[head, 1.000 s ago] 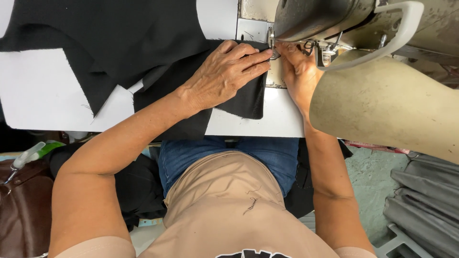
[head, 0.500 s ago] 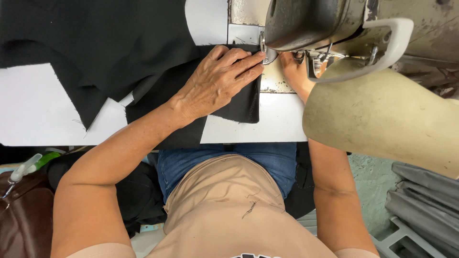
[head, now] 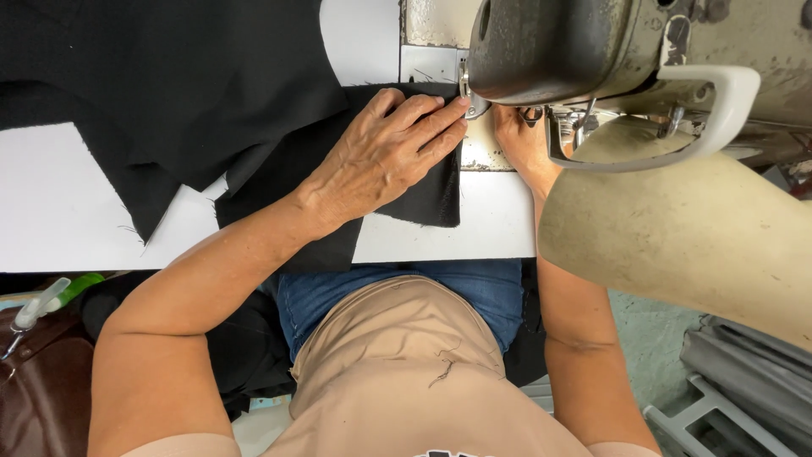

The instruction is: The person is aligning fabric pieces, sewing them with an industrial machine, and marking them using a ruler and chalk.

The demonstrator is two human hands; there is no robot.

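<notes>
Far left, low: brown bag below the table edge, a green-and-white bottle lying above it; white table runs across the view; large black cloth spread over its upper left, one ragged corner hanging toward the near edge; smaller black piece lies flat on the table mid-frame, its right edge reaching the metal plate under the sewing machine; left hand pressed palm-down on this piece, fingers straight and together, not gripping, fingertips at the presser foot; right hand just right of the foot, mostly hidden under the machine head; whether it is clenched or loose I cannot tell; it rests at the plate beside the piece's edge; white guard bar curves out from the head; beige machine body fills the right side; grey frames on the floor at far right.
</notes>
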